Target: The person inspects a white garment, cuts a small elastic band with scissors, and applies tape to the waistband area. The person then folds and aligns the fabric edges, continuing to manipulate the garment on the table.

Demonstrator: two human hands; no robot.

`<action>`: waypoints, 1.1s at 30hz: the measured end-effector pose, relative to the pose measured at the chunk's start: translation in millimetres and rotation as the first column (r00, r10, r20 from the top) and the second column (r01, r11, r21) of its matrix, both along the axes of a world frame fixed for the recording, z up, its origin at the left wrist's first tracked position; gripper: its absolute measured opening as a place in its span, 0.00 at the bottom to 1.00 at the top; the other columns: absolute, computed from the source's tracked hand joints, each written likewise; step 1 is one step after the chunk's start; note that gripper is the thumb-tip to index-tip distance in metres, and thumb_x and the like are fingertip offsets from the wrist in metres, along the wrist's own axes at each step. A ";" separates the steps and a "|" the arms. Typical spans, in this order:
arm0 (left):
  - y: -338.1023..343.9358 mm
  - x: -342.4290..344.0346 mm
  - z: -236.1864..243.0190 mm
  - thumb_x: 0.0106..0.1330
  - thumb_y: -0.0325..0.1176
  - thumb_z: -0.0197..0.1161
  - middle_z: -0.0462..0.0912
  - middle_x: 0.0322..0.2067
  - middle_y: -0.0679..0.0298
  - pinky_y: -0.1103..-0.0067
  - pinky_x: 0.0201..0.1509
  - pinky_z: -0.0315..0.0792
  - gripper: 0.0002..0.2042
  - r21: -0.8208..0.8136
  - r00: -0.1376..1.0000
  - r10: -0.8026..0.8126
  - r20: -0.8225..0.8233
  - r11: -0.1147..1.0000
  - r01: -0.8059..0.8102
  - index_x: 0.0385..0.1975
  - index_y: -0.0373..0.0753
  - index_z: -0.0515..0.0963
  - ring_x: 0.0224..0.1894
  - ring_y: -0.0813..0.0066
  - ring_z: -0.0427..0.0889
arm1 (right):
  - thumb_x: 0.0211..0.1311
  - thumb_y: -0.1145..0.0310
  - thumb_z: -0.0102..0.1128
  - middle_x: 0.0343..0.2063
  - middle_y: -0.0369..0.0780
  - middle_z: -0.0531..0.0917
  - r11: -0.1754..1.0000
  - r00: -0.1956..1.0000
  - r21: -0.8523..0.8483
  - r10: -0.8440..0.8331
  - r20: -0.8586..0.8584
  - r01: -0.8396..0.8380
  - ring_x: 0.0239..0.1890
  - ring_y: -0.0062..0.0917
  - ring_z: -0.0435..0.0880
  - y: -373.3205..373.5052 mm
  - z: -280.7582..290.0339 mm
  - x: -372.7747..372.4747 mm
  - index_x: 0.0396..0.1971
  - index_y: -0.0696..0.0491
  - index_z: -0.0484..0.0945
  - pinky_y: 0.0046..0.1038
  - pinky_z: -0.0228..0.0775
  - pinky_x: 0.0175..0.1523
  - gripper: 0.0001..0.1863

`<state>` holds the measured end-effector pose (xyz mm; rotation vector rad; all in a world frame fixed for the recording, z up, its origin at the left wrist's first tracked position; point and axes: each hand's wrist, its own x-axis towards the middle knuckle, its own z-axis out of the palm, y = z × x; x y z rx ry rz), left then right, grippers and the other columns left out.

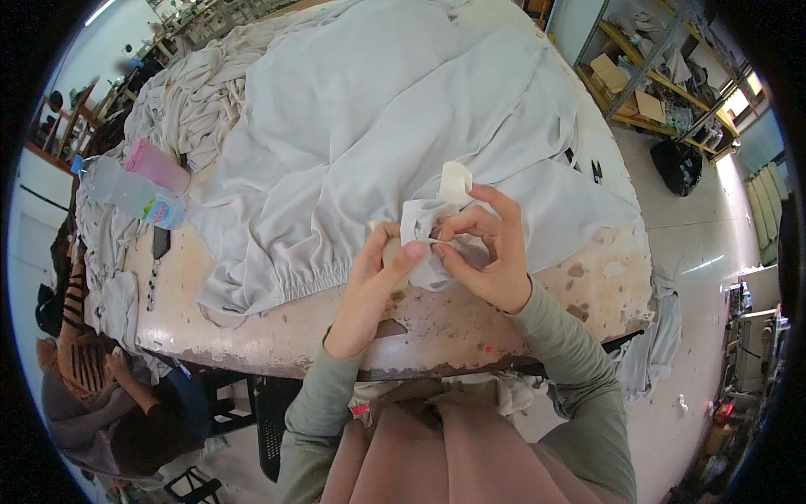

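Both my hands work at the near edge of a large pale grey garment (361, 126) spread over the table. With thumb and fingers, my left hand (374, 269) grips a folded, band-like edge of its cloth (411, 220). My right hand (491, 244) pinches the same folded part, thumb and forefinger meeting close to my left thumb. Something thin and white shows at that pinch; its kind is too small to make out. A cream strip (454, 181) curls up just beyond my right fingers. Gathered cloth (315, 277) puckers along the hem to the left.
On the left of the worn table (277, 344) lie a water bottle (138, 197), a pink tumbler (157, 166) and heaped grey cloth (189, 101). Small black snips (597, 171) rest near the right edge. A person (109, 395) sits at lower left. Shelving (642, 71) stands far right.
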<state>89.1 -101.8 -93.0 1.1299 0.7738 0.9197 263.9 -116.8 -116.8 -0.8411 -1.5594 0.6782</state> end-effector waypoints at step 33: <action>31.6 12.4 -18.0 0.60 0.21 0.62 0.76 0.31 0.69 0.86 0.36 0.73 0.13 -0.222 0.968 0.097 0.231 0.974 -0.044 0.44 0.36 0.72 0.34 0.84 0.78 | 0.53 0.78 0.62 0.42 0.37 0.75 0.953 0.915 -0.295 -0.178 -0.363 0.068 0.42 0.17 0.75 13.3 6.7 18.7 0.48 0.57 0.69 0.19 0.65 0.48 0.21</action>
